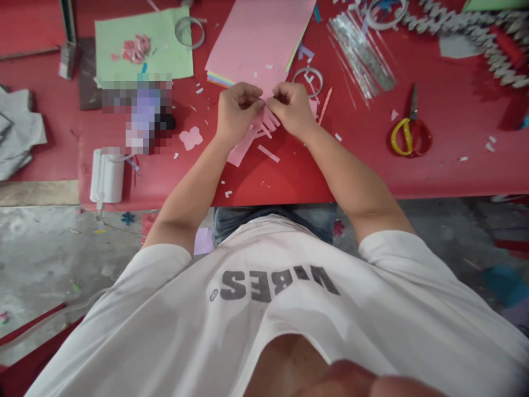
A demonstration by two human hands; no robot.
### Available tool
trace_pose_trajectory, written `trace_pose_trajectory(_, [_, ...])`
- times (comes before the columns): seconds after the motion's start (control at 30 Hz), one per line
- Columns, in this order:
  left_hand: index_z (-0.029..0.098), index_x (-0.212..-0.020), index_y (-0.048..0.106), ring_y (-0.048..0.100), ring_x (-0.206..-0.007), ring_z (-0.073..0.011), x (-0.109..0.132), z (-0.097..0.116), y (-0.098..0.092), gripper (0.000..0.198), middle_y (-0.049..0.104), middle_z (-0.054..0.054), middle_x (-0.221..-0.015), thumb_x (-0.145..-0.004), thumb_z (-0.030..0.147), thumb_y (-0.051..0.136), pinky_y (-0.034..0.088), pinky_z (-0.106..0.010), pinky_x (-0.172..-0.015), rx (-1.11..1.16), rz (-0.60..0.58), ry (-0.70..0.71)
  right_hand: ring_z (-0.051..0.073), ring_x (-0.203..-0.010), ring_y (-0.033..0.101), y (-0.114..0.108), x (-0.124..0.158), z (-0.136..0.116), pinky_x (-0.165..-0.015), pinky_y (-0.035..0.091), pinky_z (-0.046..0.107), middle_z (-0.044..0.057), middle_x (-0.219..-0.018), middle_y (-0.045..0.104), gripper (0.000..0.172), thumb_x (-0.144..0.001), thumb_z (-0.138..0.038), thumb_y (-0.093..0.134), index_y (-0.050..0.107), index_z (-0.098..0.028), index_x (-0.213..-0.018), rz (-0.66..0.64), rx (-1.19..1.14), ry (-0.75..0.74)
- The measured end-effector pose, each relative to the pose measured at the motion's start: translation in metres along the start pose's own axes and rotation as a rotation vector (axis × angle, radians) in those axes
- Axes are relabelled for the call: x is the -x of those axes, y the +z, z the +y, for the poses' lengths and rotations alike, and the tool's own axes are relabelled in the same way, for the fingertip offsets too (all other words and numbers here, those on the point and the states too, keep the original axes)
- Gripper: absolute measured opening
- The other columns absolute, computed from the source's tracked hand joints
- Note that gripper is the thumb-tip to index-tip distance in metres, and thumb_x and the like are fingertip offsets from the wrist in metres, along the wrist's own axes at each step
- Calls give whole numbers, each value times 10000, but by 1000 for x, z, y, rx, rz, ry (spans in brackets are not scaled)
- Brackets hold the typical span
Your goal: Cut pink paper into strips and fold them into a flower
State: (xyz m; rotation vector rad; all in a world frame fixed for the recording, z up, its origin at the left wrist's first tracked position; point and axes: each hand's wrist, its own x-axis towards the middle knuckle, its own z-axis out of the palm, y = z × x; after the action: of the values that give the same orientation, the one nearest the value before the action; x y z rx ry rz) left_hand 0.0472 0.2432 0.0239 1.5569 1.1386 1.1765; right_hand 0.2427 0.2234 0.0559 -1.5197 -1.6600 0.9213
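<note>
head view: both hands meet just above the near edge of the pink paper stack, fingertips almost touching. the left hand [240, 113] pinches a fringed pink paper strip [270, 120] between thumb and fingers, and the right hand [291, 107] grips it the same way from the other side; its narrow cut fringes hang below the fingertips, toward the person. under the left hand a plain pink paper piece [240, 150] slants across the red worktop [363, 179], with a loose narrow pink strip [269, 154] beside it.

just beyond the hands lies the pink paper stack [260, 38], other colours showing along its edges. a ring-shaped tape roll [321, 82] sits behind the right hand, near a slim striped stick [325, 106]. left of the left forearm is a petalled pink paper cutout [190, 138], and tiny white scraps are scattered around.

farther to the right, scissors [412, 129] with one yellow and one red handle lie with the blades pointing away from the person; beyond them are a bundle of clear, shiny strips [366, 58] and a grey garland [454, 25]. farther to the left, a light green sheet [165, 60] carries a small heap of pink bits [137, 48], and a white box-shaped device [107, 179] with a cable rests at the near edge.
</note>
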Motion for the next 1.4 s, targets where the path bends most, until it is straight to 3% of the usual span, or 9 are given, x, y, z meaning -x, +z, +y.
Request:
trace_pose_trajectory(0.13, [332, -1160, 684, 707, -943, -194, 0, -2, -6, 371, 801, 28, -990, -878, 549, 788, 621, -491, -1046, -47, 0, -13, 348, -1094, 720, 2, 0, -3, -853, 610, 528, 41, -901, 757, 487, -897, -823, 734, 601, -363, -812, -3, -53, -9])
trace_pose_trajectory(0.3, [531, -1325, 542, 756, -1050, -308, -2, -4, -12, 525, 814, 31, -1067, -826, 650, 652, 565, -560, -1003, -101, 43, -59, 335, -965, 719, 7, 1, -2, -811, 584, 535, 23, -910, 778, 474, -740, -803, 822, 656, -405, -937, -78, -149, -121])
trace_pose_trajectory(0.53, [371, -1278, 517, 640, -837, -133, -2, 2, -6, 495, 689, 97, -870, -866, 526, 742, 637, -399, -905, 26, 109, -141, 326, -914, 695, 5, 2, -3, -820, 560, 534, 16, -857, 753, 463, -715, -776, 806, 665, -411, -962, -79, -144, -120])
trace_pose_trajectory(0.7, [549, -1160, 653, 800, -986, -297, -3, 1, -10, 369, 815, 94, -912, -800, 602, 720, 666, -600, -961, -82, 65, -136, 327, -919, 710, 3, 0, 1, -807, 566, 534, 10, -901, 781, 467, -709, -770, 810, 687, -426, -1000, -17, -147, -118])
trace_pose_trajectory(0.83, [559, -1133, 683, 815, -1013, -312, -7, -8, -12, 378, 828, 110, -902, -771, 618, 772, 675, -611, -988, -50, 102, -139, 353, -965, 735, 0, -5, 3, -833, 576, 562, 2, -842, 777, 434, -767, -779, 775, 708, -460, -1054, 0, -119, -123])
trace_pose_trajectory(1.0, [461, -1279, 640, 714, -1028, -217, -15, -22, -15, 431, 737, 82, -784, -898, 637, 736, 688, -487, -947, -25, 115, -167, 310, -965, 749, -26, -18, 17, -859, 604, 544, -13, -967, 830, 242, -954, -654, 729, 752, -446, -1075, 120, 57, -193])
trace_pose_trajectory(1.17, [377, -1060, 680, 613, -677, -161, -14, -21, -13, 312, 695, 74, -773, -802, 446, 843, 636, -399, -669, 74, 75, -187, 259, -903, 740, -78, -21, 45, -898, 602, 493, 74, -1002, 831, 195, -915, -128, 755, 817, -218, -1075, 71, 375, -263])
trace_pose_trajectory(1.3, [276, -1095, 750, 615, -647, -129, -6, -16, -9, 274, 709, 58, -736, -840, 311, 845, 606, -347, -660, 68, -56, -167, 297, -1057, 745, -96, -21, 57, -1057, 638, 553, 29, -1149, 793, 260, -939, -181, 855, 838, -374, -1113, 65, 467, -249])
trace_pose_trajectory(1.4, [272, -1127, 781, 676, -688, -165, 0, -14, -6, 278, 739, 23, -775, -860, 217, 835, 641, -372, -743, 55, -135, -134, 361, -1272, 702, -90, -22, 57, -1209, 530, 639, 114, -1349, 761, 228, -930, -145, 877, 885, -292, -1103, 99, 625, -205])
